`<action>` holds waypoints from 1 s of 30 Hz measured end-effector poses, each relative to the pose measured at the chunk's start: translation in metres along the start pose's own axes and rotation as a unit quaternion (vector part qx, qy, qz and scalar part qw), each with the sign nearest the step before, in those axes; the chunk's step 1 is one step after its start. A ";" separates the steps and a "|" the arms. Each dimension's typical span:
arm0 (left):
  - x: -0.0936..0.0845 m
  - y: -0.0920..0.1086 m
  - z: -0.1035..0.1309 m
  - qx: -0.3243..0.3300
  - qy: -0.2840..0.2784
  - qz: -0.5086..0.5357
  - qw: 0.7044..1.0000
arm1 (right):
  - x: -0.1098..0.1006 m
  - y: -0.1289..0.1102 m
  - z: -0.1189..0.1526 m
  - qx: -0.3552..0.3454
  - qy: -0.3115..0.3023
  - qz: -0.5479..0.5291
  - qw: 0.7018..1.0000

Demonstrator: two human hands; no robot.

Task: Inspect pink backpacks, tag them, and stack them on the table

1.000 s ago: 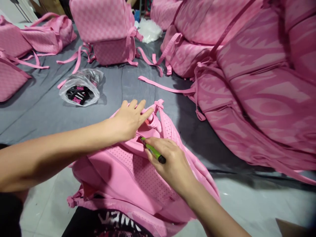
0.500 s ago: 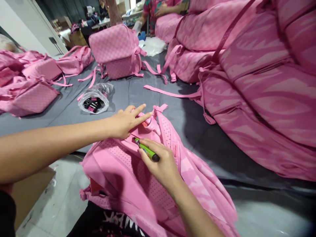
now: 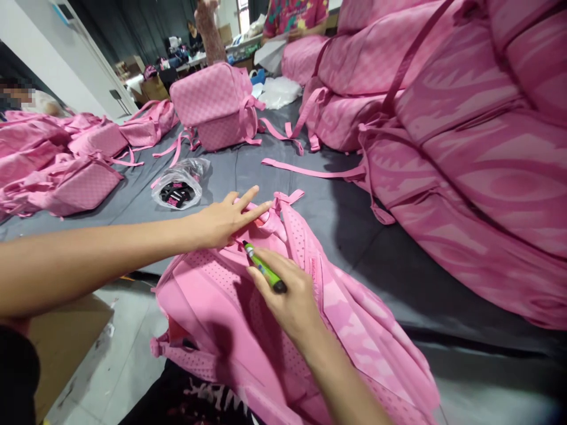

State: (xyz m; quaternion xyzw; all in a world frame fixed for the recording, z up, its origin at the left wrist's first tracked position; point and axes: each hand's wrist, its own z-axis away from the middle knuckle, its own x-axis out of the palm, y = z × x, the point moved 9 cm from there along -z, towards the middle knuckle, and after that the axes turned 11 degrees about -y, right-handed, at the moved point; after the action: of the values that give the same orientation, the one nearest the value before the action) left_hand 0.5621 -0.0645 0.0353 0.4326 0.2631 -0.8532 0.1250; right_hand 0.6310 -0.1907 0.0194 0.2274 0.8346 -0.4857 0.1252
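Note:
A pink backpack [image 3: 212, 330] lies tilted across my lap and the table edge, its dotted back panel and straps toward me. My left hand [image 3: 225, 221] rests on its top part, fingers spread over the fabric. In my right hand [image 3: 283, 289] is a green marker [image 3: 264, 268] with black ends, held like a pen. Its tip points up and left, close beside my left hand at the top of the bag; whether it touches the fabric I cannot tell. My left palm hides part of the bag's top edge.
A dark grey cloth covers the table [image 3: 230, 171]. On it are a clear plastic bag [image 3: 181, 188] of black-and-pink pieces, an upright checkered backpack [image 3: 217, 106] and more backpacks [image 3: 84, 183] at left. Large pink backpacks [image 3: 478, 171] are piled at right. A co-worker [image 3: 296, 18] stands behind.
The view has shifted a little, so the table things appear farther right and lower. The marker's tip has moved slightly up along the bag's top. My left hand stays on the backpack.

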 end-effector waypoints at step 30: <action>0.032 -0.027 -0.011 -0.133 -0.101 0.094 0.982 | 0.063 0.047 -0.093 0.060 -0.186 0.285 0.938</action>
State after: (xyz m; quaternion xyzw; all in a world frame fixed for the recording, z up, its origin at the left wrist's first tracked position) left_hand 0.5388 -0.0356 0.0132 0.3468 0.3180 -0.8344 0.2870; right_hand 0.6009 -0.0737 0.0032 0.3689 0.6659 -0.5124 0.3975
